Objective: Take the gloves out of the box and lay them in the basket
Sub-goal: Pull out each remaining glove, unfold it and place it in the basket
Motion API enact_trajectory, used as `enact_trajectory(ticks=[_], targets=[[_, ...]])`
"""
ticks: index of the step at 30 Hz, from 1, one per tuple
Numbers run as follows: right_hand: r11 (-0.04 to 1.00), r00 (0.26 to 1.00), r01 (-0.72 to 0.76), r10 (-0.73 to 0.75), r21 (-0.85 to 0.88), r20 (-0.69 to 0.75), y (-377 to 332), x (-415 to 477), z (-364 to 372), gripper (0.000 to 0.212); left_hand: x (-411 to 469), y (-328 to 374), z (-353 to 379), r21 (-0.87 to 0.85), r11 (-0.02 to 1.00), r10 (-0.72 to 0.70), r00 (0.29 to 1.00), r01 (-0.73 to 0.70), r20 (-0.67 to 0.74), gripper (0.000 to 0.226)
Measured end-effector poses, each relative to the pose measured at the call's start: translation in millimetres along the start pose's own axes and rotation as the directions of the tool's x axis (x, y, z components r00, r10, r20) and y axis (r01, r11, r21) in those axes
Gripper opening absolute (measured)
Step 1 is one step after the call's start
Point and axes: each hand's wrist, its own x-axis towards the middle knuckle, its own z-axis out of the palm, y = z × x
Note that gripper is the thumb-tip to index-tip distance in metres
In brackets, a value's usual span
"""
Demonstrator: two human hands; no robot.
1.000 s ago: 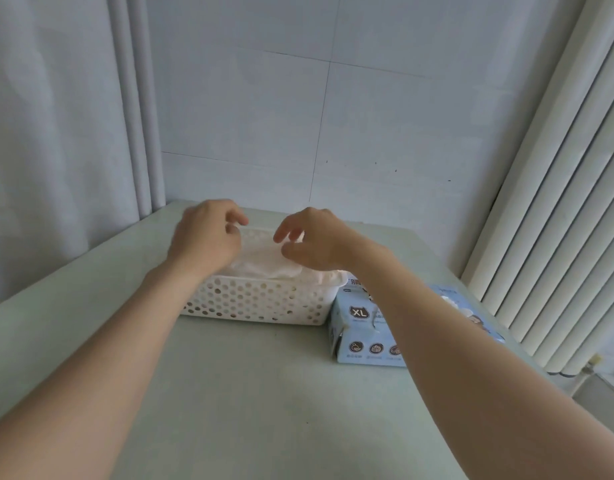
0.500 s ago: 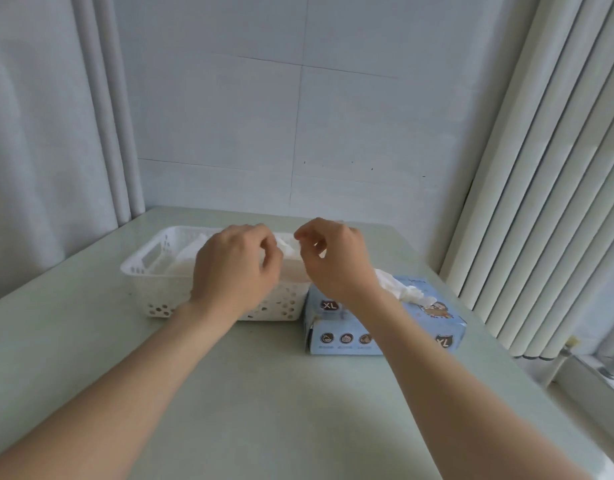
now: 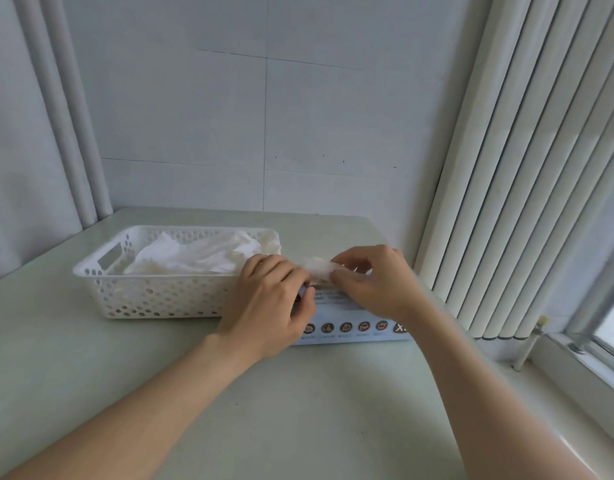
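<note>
Head view: I see the right hand (image 3: 374,285) pinching a crumpled white glove (image 3: 316,269) between thumb and fingertips, just above the light-blue box (image 3: 350,327). The box sits on the green table (image 3: 298,410) just right of the white basket (image 3: 153,296). The left hand (image 3: 267,310), fingers curled, lies over the box's left end; whether it grips the box or the glove I cannot tell. White gloves (image 3: 201,254) lie heaped in the basket.
</note>
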Motion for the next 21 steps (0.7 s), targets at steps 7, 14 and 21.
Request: enact_trajectory(ticks=[7,14,21], targets=[[0.993,0.971,0.107,-0.115,-0.052,-0.210,9,7,10,0.022,-6,3,1,0.020,1.000,0.001,1.000,-0.001,0.016,0.036],[0.985,0.891,0.165,-0.167,-0.041,-0.422,3,6,20,0.024,-11,5,2,0.106,0.993,0.031,0.990,-0.045,0.137,0.045],[0.947,0.807,0.168,0.027,0.274,-0.590,-15,4,11,0.014,-10,5,1,0.095,0.995,0.007,0.987,-0.022,0.162,0.046]])
